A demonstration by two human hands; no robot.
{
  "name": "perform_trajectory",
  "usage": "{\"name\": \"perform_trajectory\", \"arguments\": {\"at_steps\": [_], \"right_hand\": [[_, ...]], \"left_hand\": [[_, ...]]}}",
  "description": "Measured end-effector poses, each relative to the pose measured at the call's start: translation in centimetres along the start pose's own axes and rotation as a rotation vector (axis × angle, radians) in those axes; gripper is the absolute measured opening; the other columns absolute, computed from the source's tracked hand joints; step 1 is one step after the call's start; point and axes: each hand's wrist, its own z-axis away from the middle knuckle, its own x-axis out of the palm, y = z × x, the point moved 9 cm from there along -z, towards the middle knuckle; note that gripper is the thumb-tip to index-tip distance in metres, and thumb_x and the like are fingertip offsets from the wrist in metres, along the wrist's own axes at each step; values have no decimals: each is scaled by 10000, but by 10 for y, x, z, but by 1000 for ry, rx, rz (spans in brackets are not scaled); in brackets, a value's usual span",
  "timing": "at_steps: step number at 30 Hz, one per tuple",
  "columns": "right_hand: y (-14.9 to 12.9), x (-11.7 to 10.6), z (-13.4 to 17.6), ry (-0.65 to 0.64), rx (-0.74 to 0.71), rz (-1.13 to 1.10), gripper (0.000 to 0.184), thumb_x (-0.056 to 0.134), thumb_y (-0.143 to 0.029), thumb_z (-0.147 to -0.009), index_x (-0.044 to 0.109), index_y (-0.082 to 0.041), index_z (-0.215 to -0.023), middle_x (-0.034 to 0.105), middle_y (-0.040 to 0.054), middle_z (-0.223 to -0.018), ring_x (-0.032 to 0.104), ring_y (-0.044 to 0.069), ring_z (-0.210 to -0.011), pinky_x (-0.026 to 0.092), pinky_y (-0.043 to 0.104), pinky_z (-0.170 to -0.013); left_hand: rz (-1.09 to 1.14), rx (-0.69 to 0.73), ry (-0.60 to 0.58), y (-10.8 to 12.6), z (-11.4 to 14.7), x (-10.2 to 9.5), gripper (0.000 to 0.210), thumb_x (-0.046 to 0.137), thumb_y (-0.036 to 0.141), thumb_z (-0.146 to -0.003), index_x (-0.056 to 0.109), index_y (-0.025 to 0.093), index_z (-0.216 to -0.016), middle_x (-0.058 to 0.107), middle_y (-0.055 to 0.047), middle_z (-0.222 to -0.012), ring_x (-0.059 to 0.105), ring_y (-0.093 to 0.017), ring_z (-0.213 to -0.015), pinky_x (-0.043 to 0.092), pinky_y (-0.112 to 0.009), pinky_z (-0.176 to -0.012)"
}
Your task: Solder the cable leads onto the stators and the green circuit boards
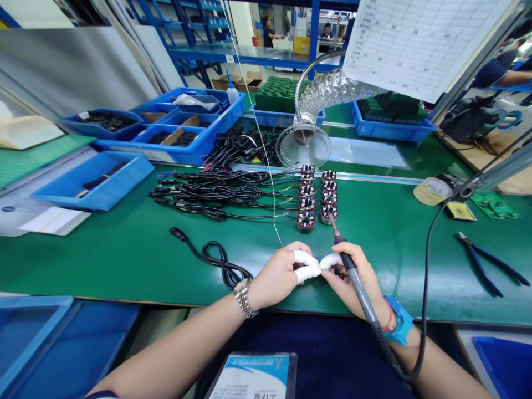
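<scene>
White finger cots cover fingertips on both hands, which meet low over the green bench (137, 252). My left hand (276, 274) is closed in a pinch; what lies between its fingertips is too small to make out. A coiled black cable (220, 260) runs in under that wrist. My right hand (359, 277) holds a soldering iron (353, 271), its tip pointing up and away, while thumb and forefinger pinch close to the left fingertips. A thin solder wire (270, 166) hangs from above to behind my left hand. Just beyond stand two rows of motor stators (306, 223), several with black cables (224, 194) attached.
A fume extractor hood (303, 145) on a foil duct overhangs the stators. Blue bins (208, 138) with black parts stand at the left. Cutting pliers (482, 263) and a tape roll (432, 191) lie at the right. The iron's cord (424, 288) loops beside my right arm.
</scene>
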Motion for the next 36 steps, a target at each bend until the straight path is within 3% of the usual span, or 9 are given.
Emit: {"name": "perform_trajectory", "arguments": {"at_steps": [4,7,10,15,20,25,29,36], "right_hand": [[-10,-3,-4,-10,-119,90,352,606,-201,-741,434,-240,-1046,636,7,-789,619,121,-636,518,239,-602],[-13,-12,-5,-5,-118,138,358,598,-217,-752,423,-234,-1065,632,3,-790,613,113,-631,509,225,-592],[-22,-20,1,-38,-145,259,347,582,-191,-765,421,-235,-1069,624,1,-802,615,114,-688,501,218,-625],[-27,-5,17,-242,-236,413,276,503,-145,-808,432,-228,-1061,599,37,-871,589,132,-765,488,254,-694],[-22,3,10,-197,-256,436,254,469,-122,-814,440,-219,-1048,575,36,-847,547,125,-722,462,248,-666],[-14,5,-11,-149,-96,358,329,488,-118,-774,403,-215,-1078,572,-2,-753,540,104,-629,449,217,-621],[-6,11,-15,-180,69,263,423,496,-88,-719,369,-225,-1098,556,-46,-677,510,81,-522,424,189,-541],[-11,11,-8,-206,109,258,456,492,-91,-723,335,-222,-1131,535,-55,-663,503,84,-523,419,196,-546]], "left_hand": [[-53,-29,-82,4,-2,3,193,551,315,-790,665,160,-781,589,-22,-799,527,-141,-744,412,-242,-696],[-11,-89,-84,-2,-3,2,175,548,290,-785,644,144,-787,606,-17,-785,535,-142,-739,406,-234,-694],[-50,-30,-75,-3,-3,1,147,543,248,-782,632,142,-733,581,-15,-781,528,-129,-726,399,-227,-697],[-107,65,-145,-4,-1,7,155,525,227,-794,641,149,-726,562,-25,-808,521,-128,-739,399,-233,-705],[-113,23,-93,-5,-3,4,145,527,225,-787,624,142,-717,554,-18,-765,516,-126,-706,397,-232,-675],[-71,-8,2,-8,-8,-4,145,529,248,-786,609,148,-719,561,-7,-762,522,-125,-712,400,-228,-683],[-69,-12,-11,-10,-9,-3,123,534,229,-774,604,150,-710,560,-1,-757,516,-122,-697,399,-226,-669],[-61,-8,-38,-7,-8,0,98,526,197,-762,578,150,-693,523,11,-734,479,-106,-666,376,-216,-629]]}}
